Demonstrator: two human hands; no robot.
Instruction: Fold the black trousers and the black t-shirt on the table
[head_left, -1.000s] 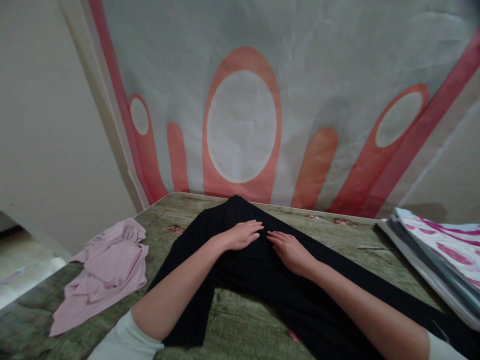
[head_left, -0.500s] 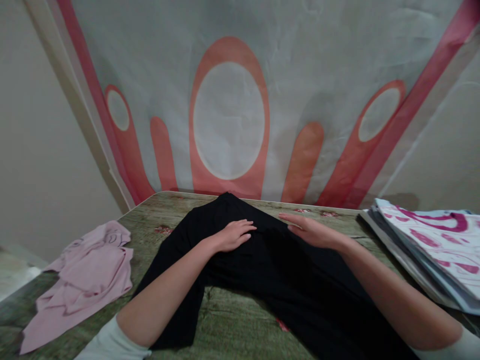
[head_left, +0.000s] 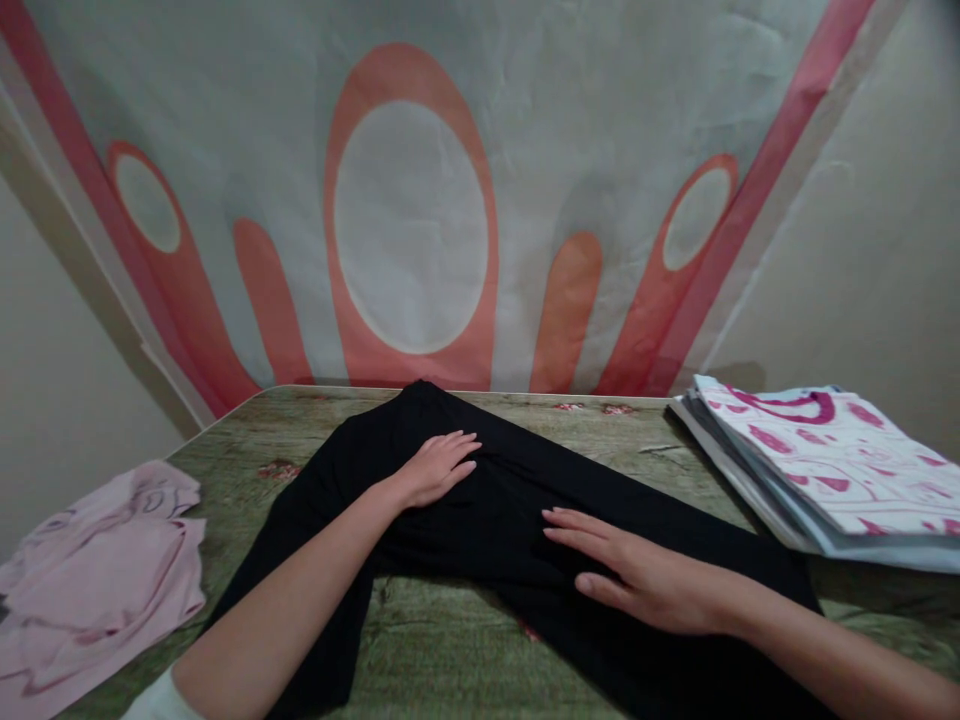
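Fingers straight and together, the left hand (head_left: 435, 468) lay palm down on the black trousers (head_left: 495, 520) near their top, grasping nothing. The right hand (head_left: 637, 575) rested flat as well, fingers extended leftward along the right leg, likewise unclenched. The trousers spread in an inverted V, waist toward the tabletop's (head_left: 600, 440) far edge, legs running to the near corners. A pink garment (head_left: 97, 570) sat crumpled at the left edge, a folded stack (head_left: 817, 460) at the right.
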